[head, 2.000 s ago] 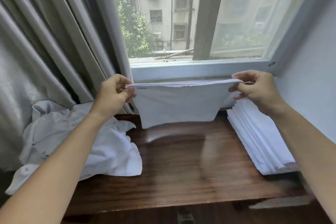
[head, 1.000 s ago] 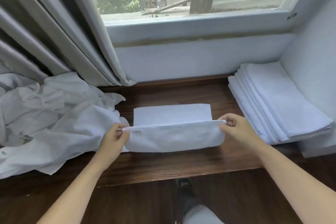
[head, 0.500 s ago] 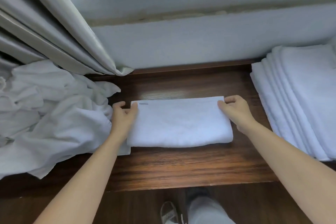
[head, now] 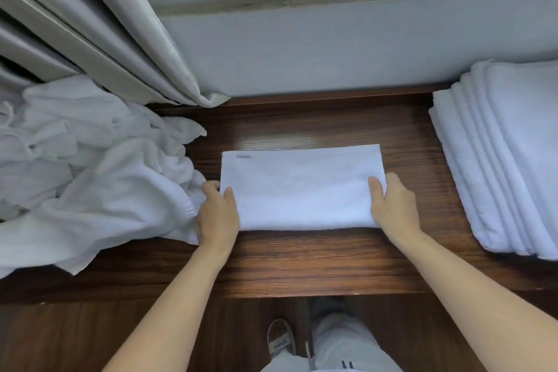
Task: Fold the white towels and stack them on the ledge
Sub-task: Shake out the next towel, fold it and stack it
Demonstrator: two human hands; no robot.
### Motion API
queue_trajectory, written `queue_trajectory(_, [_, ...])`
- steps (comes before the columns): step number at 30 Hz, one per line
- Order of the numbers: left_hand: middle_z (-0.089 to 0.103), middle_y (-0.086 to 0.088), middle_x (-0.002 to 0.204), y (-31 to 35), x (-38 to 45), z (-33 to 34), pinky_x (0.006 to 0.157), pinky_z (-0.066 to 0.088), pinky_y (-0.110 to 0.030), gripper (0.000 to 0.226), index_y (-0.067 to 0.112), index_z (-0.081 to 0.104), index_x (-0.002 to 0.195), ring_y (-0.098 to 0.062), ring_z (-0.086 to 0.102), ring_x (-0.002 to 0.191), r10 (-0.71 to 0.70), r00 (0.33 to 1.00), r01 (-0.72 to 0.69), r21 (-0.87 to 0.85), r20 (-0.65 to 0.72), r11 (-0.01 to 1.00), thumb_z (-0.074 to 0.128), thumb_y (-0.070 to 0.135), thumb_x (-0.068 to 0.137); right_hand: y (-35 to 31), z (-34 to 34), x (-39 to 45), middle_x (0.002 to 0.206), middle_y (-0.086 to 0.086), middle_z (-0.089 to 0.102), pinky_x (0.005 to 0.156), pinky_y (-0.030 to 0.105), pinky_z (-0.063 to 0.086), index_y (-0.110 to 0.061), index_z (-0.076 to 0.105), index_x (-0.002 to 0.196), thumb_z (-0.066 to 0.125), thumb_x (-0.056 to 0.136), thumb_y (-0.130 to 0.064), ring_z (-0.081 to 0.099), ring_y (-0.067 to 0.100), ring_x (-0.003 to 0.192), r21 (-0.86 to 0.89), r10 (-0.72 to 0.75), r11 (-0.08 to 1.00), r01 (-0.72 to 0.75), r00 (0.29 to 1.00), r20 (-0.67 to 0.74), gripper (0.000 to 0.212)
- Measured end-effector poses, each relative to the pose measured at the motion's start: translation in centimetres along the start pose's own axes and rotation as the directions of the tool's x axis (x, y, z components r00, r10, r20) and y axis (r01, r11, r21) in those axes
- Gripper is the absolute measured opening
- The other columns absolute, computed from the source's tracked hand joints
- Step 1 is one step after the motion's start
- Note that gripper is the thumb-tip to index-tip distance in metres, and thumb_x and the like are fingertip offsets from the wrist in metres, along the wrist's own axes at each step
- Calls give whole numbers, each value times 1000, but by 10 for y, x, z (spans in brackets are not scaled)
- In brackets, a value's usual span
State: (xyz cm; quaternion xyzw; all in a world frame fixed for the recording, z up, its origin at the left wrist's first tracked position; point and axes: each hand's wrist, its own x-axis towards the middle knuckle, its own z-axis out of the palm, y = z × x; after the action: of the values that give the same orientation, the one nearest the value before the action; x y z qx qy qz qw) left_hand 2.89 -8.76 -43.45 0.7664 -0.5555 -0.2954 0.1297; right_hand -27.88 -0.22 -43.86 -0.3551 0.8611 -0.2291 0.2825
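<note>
A white terry towel folded into a flat rectangle (head: 302,187) lies in the middle of the dark brown wooden ledge (head: 302,260), its long fold toward the person. The left hand (head: 218,214) grips the towel's left end, thumb on top and fingers tucked beside or under the edge. The right hand (head: 392,205) holds the right end the same way, thumb on top; whether its fingers reach beneath cannot be told.

Left of the towel, touching the left hand, sprawls a loose heap of unfolded white towels (head: 90,172). Right of the towel, apart from it, sits a neat stack of folded white towels (head: 507,160).

The likely risk is in the lift across to the stack: held only at its ends, the soft cloth could sag and the layers slip open. The left fingers might also snag the heap and drag it along.

A small grey label (head: 244,156) near the towel's far left corner is unreadable. The sandal (head: 280,341) below the ledge carries lettering, seemingly "SENMA", seen upside down.
</note>
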Motion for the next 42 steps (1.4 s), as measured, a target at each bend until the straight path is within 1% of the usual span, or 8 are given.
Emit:
queue_trajectory(3, [53,-19,140,7,-3,4,95,52,-48,45,6,40,142,-37,55,124,178,979,-153,213,-104,965,55,20,102,-10,2,-2,115,12,62,87,50,52,-11,50,121,57,100,-39,59,33,102,-150,-90,986,67,985,-150,35])
queue_trajectory(7, [37,-22,156,23,-5,21,113,38,-55,57,9,48,145,-43,35,145,707,703,-673,393,77,627,64,30,94,-36,24,-4,137,19,54,99,57,45,-6,50,139,49,96,-38,51,42,125,-397,-624,725,563,781,-32,53])
queue_trajectory(11, [-1,-8,172,27,11,45,125,-4,-57,81,35,16,163,-35,-15,156,620,672,-741,389,405,548,37,72,95,-38,54,10,171,13,10,123,63,7,-24,19,164,33,96,-64,2,42,157,-530,-510,571,627,777,370,80])
queue_trajectory(21, [-22,-10,169,22,30,40,125,-10,-53,119,37,-6,162,-34,-33,151,483,786,-618,473,386,628,34,100,69,-9,34,35,170,16,13,127,54,6,-29,14,165,24,99,-64,3,42,157,-618,-471,572,539,833,291,75])
queue_trajectory(24, [-21,-12,168,22,45,24,126,-8,-50,115,29,-10,162,-32,-26,154,434,799,-599,478,417,643,31,96,78,-14,18,42,167,16,21,125,54,14,-31,12,164,22,100,-63,17,42,153,-628,-473,507,591,799,371,72])
queue_trajectory(30, [59,-9,128,55,89,-12,96,37,-45,38,14,52,134,-33,52,119,456,799,-594,634,392,495,49,14,96,-61,-18,86,126,9,53,97,49,40,-23,51,134,54,93,-45,50,34,115,-644,-219,603,471,874,434,46])
queue_trajectory(36, [55,-6,122,87,123,-37,87,47,-37,45,16,52,127,-29,55,110,139,766,-565,555,627,610,69,37,91,-95,-40,112,106,6,61,64,30,47,-16,55,107,70,86,-18,60,21,89,-576,61,714,398,784,617,26])
queue_trajectory(42, [56,1,93,88,108,-69,64,38,-33,32,14,55,100,-23,53,87,256,700,-653,453,667,607,75,36,87,-103,-63,95,93,6,71,64,33,53,-13,72,92,82,79,-24,69,24,83,-568,53,667,483,729,683,20])
